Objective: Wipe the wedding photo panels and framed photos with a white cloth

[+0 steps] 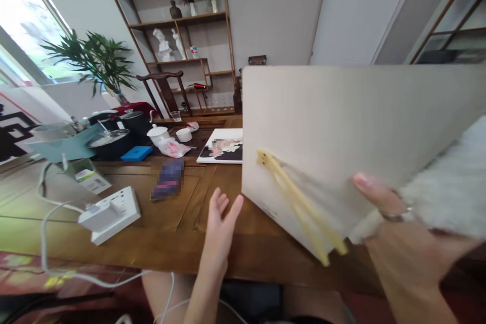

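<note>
A large, pale flat board (315,111) stands tilted above the table on the right side of the head view. Against its face is a yellow wooden stand (292,187) with two thin legs joined at the top. My right hand (398,238), blurred, grips the board at its lower right, the thumb lying over its face; the other fingers are hard to make out. Beside that hand is a white, fluffy-looking thing (448,182), its kind unclear. My left hand (222,212) is open near the board's lower left corner, fingers apart and holding nothing.
On the wooden table (167,228) are a white power strip (117,215) with cables, a blurred dark purple item (167,179), a blue box (136,153), pots (110,144), a white lidded cup (158,134) and a picture (220,149) partly behind the board. A shelf (178,25) stands behind.
</note>
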Tool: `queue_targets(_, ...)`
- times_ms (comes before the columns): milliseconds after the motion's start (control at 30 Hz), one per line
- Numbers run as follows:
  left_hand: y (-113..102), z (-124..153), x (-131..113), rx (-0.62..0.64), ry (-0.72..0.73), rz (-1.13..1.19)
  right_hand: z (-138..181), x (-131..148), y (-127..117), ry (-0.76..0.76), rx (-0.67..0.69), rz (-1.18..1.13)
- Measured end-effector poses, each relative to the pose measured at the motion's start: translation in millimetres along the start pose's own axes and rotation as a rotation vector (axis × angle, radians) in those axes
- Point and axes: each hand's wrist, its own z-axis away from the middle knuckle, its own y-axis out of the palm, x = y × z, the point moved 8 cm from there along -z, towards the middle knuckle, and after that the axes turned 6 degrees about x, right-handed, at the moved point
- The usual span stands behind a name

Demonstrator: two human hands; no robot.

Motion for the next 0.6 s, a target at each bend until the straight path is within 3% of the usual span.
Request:
queue_targets(67, 17, 1, 26, 0.069, -0.082, 0.184, -2, 13, -10, -0.113, -0.245, 0.003)
queue_targets(133, 39, 4, 34, 0.199, -0.131, 0.390, -5, 9, -12, -0.103, -0.340, -0.047)
queue_targets(200, 45, 5, 32, 0.170, -0.155, 0.513, -12, -13, -8, 0.061, -0.275, -0.139)
queue_targets(300, 34, 1, 23, 0.028, -0.146, 0.538, -23, -53, -10, 0.311, -0.063, -0.173)
queue_targets(400, 14, -7, 22, -0.062, -0.268, 0.425, -38, -81, -29, 0.401, 0.166, -0.121)
queue_targets(500, -4, -20, 11, -0.059, -0.259, 0.330, -54, -98, -65, 0.432, 0.194, -0.043)
queue_targets(600, -16, -31, 2, -0.030, -0.288, 0.289, -61, -102, -98, 0.531, 0.049, 0.020)
